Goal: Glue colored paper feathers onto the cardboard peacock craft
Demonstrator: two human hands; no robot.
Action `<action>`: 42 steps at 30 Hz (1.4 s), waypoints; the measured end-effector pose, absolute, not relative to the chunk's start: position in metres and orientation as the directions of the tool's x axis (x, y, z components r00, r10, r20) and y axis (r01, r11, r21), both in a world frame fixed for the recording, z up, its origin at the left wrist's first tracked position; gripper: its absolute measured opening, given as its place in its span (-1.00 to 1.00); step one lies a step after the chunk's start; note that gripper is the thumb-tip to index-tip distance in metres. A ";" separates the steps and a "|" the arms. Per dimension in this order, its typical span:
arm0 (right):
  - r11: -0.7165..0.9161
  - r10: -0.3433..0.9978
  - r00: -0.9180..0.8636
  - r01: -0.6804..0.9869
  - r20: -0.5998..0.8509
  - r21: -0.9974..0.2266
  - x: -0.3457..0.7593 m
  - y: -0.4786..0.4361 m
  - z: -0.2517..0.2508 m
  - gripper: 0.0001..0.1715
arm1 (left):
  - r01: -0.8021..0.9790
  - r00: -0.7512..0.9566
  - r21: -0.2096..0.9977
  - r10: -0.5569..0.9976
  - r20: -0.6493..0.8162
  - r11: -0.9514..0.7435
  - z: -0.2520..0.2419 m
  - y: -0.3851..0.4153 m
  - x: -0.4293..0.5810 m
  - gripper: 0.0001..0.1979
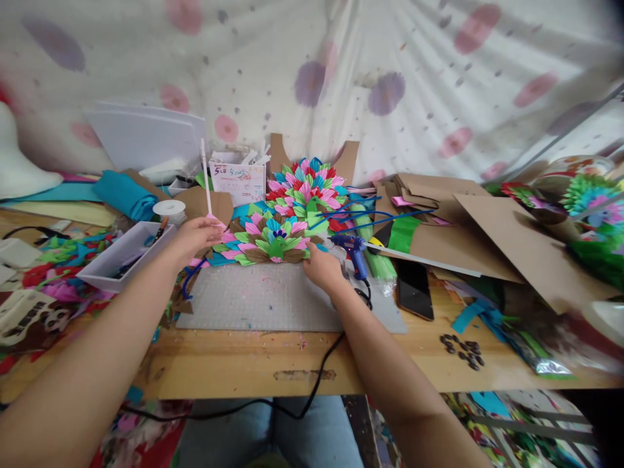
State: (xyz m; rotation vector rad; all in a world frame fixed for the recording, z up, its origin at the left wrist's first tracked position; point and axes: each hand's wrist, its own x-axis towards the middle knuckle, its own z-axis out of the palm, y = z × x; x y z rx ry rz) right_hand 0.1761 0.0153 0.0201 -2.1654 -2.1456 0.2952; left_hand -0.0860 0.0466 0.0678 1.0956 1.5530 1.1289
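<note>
A crepe-paper peacock (277, 247) with a green body and fanned pink, green, blue and brown petals lies at the back of the grey cutting mat (253, 299). At its left end is my left hand (195, 235), fingers stretched out by the pink petals. A thin pale-pink stick (207, 182) rises just beyond those fingers; whether they touch it I cannot tell. My right hand (322, 265) has its fingers curled at the peacock's right edge, closed on the petals there. Behind stands a second paper peacock (309, 185) with red, pink and blue petals.
A blue glue gun (355, 250) sits right of my right hand, its black cord (319, 377) running over the table edge. Further right are a phone (415, 289), dark beads (463, 351) and cardboard (531, 253). To the left are a white tray (100, 276) and paper scraps.
</note>
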 end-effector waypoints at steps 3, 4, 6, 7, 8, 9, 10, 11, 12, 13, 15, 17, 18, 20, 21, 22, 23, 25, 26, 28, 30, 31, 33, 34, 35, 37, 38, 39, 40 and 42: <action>-0.013 0.996 -0.005 0.979 -0.086 -0.203 0.178 0.016 0.021 -0.33 | 0.216 -0.175 0.938 0.956 -0.235 0.270 0.070 0.041 -0.094 -0.77; -0.011 0.996 -0.007 0.978 -0.085 -0.206 0.178 0.016 0.021 -0.33 | 0.238 -0.159 0.927 0.953 -0.257 0.290 0.070 0.039 -0.097 -0.72; -0.004 0.997 -0.013 0.977 -0.080 -0.212 0.178 0.015 0.022 -0.33 | 0.267 -0.127 0.912 0.950 -0.286 0.311 0.070 0.037 -0.102 -0.64; -0.004 0.997 -0.014 0.977 -0.080 -0.213 0.178 0.015 0.022 -0.33 | 0.273 -0.113 0.909 0.949 -0.294 0.314 0.070 0.035 -0.104 -0.61; -0.005 0.997 -0.013 0.977 -0.082 -0.213 0.178 0.014 0.023 -0.34 | 0.278 -0.108 0.906 0.947 -0.302 0.320 0.069 0.035 -0.106 -0.59; -0.007 0.996 -0.011 0.977 -0.084 -0.212 0.178 0.014 0.024 -0.34 | 0.287 -0.112 0.901 0.946 -0.305 0.324 0.068 0.034 -0.107 -0.58; -0.009 0.996 -0.009 0.977 -0.087 -0.211 0.178 0.014 0.024 -0.33 | 0.306 -0.130 0.895 0.946 -0.298 0.324 0.066 0.034 -0.108 -0.60; -0.012 0.996 -0.007 0.977 -0.089 -0.211 0.179 0.014 0.025 -0.33 | 0.340 -0.162 0.886 0.948 -0.275 0.315 0.064 0.034 -0.108 -0.62; -0.012 0.996 -0.007 0.977 -0.087 -0.213 0.179 0.014 0.025 -0.33 | 0.386 -0.202 0.872 0.950 -0.239 0.302 0.063 0.034 -0.109 -0.66; -0.011 0.996 -0.008 0.976 -0.085 -0.216 0.179 0.014 0.025 -0.32 | 0.438 -0.241 0.853 0.951 -0.194 0.285 0.061 0.034 -0.109 -0.70; -0.009 0.997 -0.009 0.975 -0.081 -0.223 0.180 0.015 0.025 -0.32 | 0.530 -0.294 0.809 0.950 -0.108 0.256 0.058 0.034 -0.110 -0.77; -0.012 0.997 -0.005 0.974 -0.076 -0.226 0.180 0.015 0.024 -0.32 | 0.571 -0.312 0.787 0.949 -0.057 0.234 0.056 0.034 -0.110 -0.80; -0.013 0.997 -0.003 0.974 -0.072 -0.225 0.181 0.015 0.024 -0.32 | 0.561 -0.309 0.797 0.950 -0.048 0.223 0.056 0.033 -0.109 -0.82; -0.016 0.998 0.002 0.975 -0.062 -0.223 0.181 0.015 0.024 -0.33 | 0.465 -0.282 0.862 0.957 -0.070 0.200 0.056 0.031 -0.105 -0.86; -0.016 0.998 0.003 0.975 -0.060 -0.221 0.181 0.015 0.024 -0.33 | 0.387 -0.259 0.899 0.960 -0.107 0.204 0.057 0.029 -0.102 -0.87; -0.015 0.998 0.003 0.976 -0.059 -0.219 0.181 0.015 0.025 -0.33 | 0.307 -0.239 0.925 0.959 -0.152 0.223 0.057 0.028 -0.100 -0.87; -0.016 0.998 0.003 0.976 -0.062 -0.219 0.181 0.015 0.025 -0.33 | 0.242 -0.228 0.937 0.954 -0.197 0.251 0.057 0.028 -0.098 -0.86; -0.018 0.998 0.003 0.975 -0.068 -0.221 0.181 0.015 0.026 -0.32 | 0.190 -0.250 0.940 0.940 -0.233 0.284 0.054 0.030 -0.099 -0.83; -0.018 0.997 0.002 0.975 -0.072 -0.223 0.181 0.015 0.026 -0.32 | 0.205 -0.280 0.940 0.936 -0.212 0.274 0.052 0.031 -0.101 -0.81; -0.022 0.997 0.005 0.974 -0.075 -0.227 0.181 0.015 0.026 -0.32 | 0.303 -0.342 0.925 0.932 -0.117 0.227 0.046 0.036 -0.108 -0.79; -0.025 0.997 0.008 0.974 -0.073 -0.227 0.181 0.015 0.026 -0.33 | 0.406 -0.358 0.891 0.932 -0.048 0.202 0.041 0.040 -0.116 -0.78; -0.028 0.997 0.012 0.974 -0.073 -0.227 0.181 0.015 0.026 -0.33 | 0.444 -0.355 0.874 0.934 -0.030 0.197 0.039 0.041 -0.119 -0.77; -0.031 0.997 0.015 0.972 -0.069 -0.232 0.183 0.016 0.026 -0.33 | 0.493 -0.347 0.850 0.938 -0.005 0.187 0.039 0.042 -0.121 -0.75; -0.033 0.997 0.017 0.971 -0.069 -0.238 0.184 0.016 0.026 -0.33 | 0.509 -0.349 0.841 0.937 0.007 0.183 0.040 0.042 -0.121 -0.73; -0.035 0.997 0.018 0.969 -0.071 -0.245 0.185 0.017 0.026 -0.33 | 0.520 -0.353 0.834 0.936 0.015 0.183 0.041 0.042 -0.120 -0.71; -0.033 0.997 0.013 0.964 -0.077 -0.264 0.188 0.017 0.028 -0.38 | 0.530 -0.357 0.828 0.934 0.022 0.183 0.046 0.040 -0.115 -0.67; -0.029 0.997 0.008 0.962 -0.079 -0.272 0.190 0.017 0.029 -0.41 | 0.528 -0.357 0.830 0.934 0.025 0.179 0.048 0.039 -0.111 -0.67; -0.023 0.997 0.001 0.960 -0.079 -0.279 0.192 0.017 0.031 -0.44 | 0.520 -0.356 0.836 0.934 0.027 0.174 0.050 0.037 -0.107 -0.67; -0.017 0.997 -0.006 0.957 -0.080 -0.288 0.194 0.017 0.032 -0.46 | 0.504 -0.355 0.848 0.935 0.027 0.167 0.051 0.035 -0.103 -0.69; -0.008 0.997 -0.017 0.951 -0.079 -0.309 0.197 0.017 0.035 -0.50 | 0.434 -0.346 0.888 0.938 0.008 0.152 0.052 0.031 -0.094 -0.73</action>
